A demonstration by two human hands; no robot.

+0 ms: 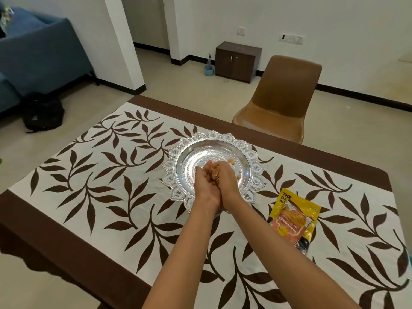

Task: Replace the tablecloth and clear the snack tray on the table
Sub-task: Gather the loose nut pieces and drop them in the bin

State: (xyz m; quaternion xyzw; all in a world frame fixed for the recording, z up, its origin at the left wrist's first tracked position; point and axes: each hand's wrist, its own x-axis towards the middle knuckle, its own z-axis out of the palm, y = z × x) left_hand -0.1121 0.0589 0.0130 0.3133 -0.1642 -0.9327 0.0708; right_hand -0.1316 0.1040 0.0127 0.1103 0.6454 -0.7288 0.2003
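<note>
So, the leaf-print tablecloth [100,197] covers the table, and a yellow snack packet [294,216] lies on it just right of the silver tray [214,136]. Over the tray, the left hand [204,186] and right hand [227,181] are pressed together, cupped round a heap of snacks [215,175]. A few loose pieces [231,161] lie in the tray, and a brown chair [283,101] stands beyond it.

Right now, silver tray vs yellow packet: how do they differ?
The silver tray is round and shiny with a scalloped rim; the yellow packet is a flat printed pouch. The tray sits mid-table under the left hand and right hand, which cup snack pieces; the packet lies to its right, untouched. Both rest on the leaf-print tablecloth.
</note>
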